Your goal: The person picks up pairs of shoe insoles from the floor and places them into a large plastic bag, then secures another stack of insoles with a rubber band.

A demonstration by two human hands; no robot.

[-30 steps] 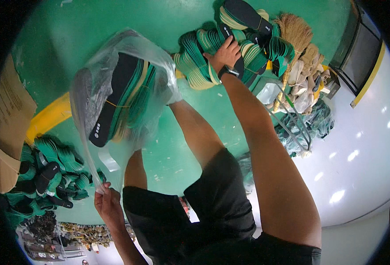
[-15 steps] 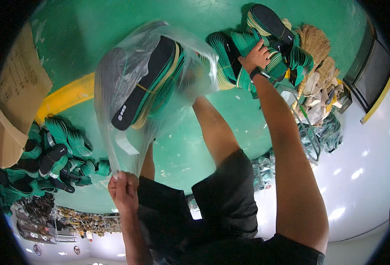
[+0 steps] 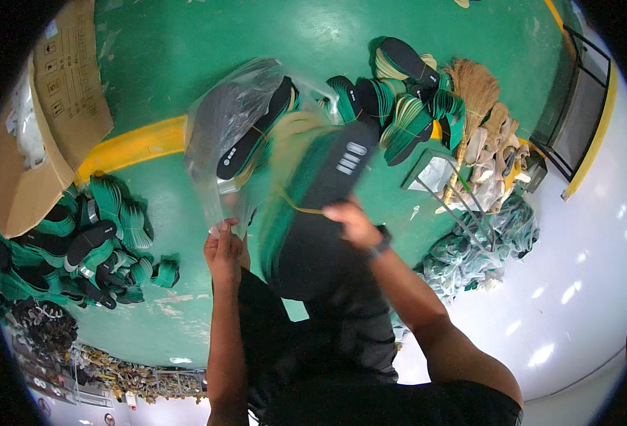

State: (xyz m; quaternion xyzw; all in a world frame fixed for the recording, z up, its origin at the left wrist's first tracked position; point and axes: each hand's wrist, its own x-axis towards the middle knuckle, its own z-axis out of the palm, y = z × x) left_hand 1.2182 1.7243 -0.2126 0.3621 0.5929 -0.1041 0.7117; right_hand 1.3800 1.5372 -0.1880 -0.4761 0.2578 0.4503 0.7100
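My left hand (image 3: 223,254) pinches the edge of a clear plastic bag (image 3: 217,117), with its fingers closed. Inside the bag lies a bundle of black and green insoles (image 3: 255,138) tied with a thin yellow band. My right hand (image 3: 358,226) grips a second banded insole bundle (image 3: 313,213) at its yellow band, lifted over my knees and slightly blurred by motion. This bundle shows black faces, green layers and some cream ones, and it hides part of my legs. More insole stacks (image 3: 377,99) lie on the floor beyond it.
At the left stands an open cardboard box (image 3: 72,92), with a heap of insoles (image 3: 90,248) below it. To the right are a straw broom (image 3: 473,85), beige pieces (image 3: 487,145), a metal-framed dustpan (image 3: 430,170) and filled plastic bags (image 3: 469,241). Yellow tape (image 3: 136,149) crosses the green floor.
My right hand has come back from the far stacks toward my body with an insole bundle. My left hand still holds the bag's edge. The view has shifted.
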